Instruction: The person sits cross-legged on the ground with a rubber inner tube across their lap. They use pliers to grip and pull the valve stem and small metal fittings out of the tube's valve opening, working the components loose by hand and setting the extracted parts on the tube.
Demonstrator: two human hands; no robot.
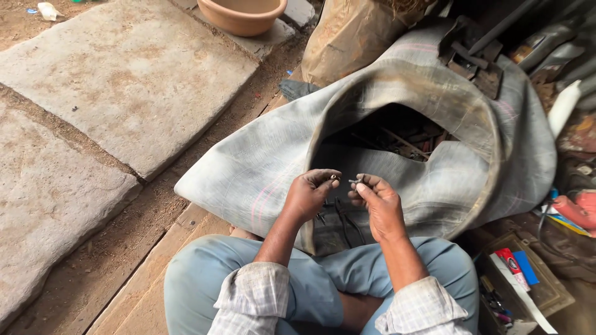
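Note:
My left hand [310, 193] and my right hand [375, 201] are raised close together over my lap, in front of a large grey rubber inner tube [248, 167] that curls open toward me. The left fingertips pinch a tiny metal part [333, 177]. Between the right fingertips is another small metal piece [355, 181]. The two pieces are a finger's width apart. Dark pliers-like tools [341, 217] lie on the tube just below my hands. I sit cross-legged in light blue trousers with checked sleeves rolled up.
Scrap metal pieces [403, 139] lie inside the tube's hollow. Stone slabs [124, 74] cover the ground at left, with a clay bowl [242, 13] beyond. A brown sack [347, 37] stands behind the tube. At right sits an open box [528, 279] of small items and a white bottle [564, 107].

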